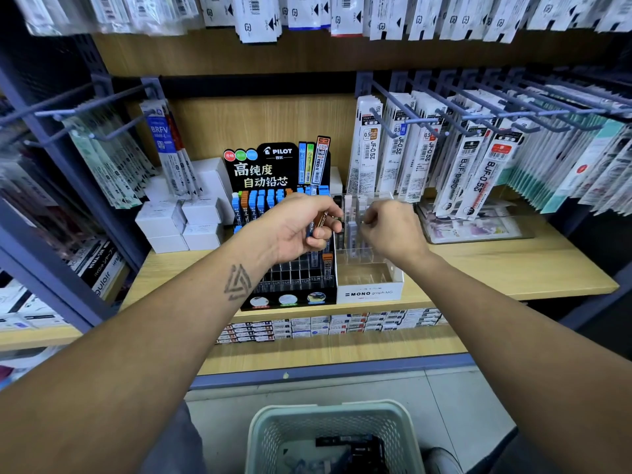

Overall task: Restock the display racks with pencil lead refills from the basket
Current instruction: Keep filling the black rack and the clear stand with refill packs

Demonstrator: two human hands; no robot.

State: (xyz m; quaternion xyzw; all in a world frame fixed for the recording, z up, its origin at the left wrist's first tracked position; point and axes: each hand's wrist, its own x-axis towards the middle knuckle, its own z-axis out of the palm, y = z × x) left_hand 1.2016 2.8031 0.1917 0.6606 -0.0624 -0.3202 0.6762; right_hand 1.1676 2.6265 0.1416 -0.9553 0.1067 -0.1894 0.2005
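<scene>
left hand [301, 224]: grips several lead refill cases [319, 222]; loose bunch could spill.
right hand [390, 230]: fingers curled at clear rack [362, 254], 3 o'clock of Pilot rack [294, 282]; contents unclear, may misfile.

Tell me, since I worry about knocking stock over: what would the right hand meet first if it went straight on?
Probably the pale refills standing in the clear rack; the right hand looks almost on them, though depth is unclear.

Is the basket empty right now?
No. Dark refill packs lie in the bottom of the pale green basket on the floor below the shelf.
</scene>
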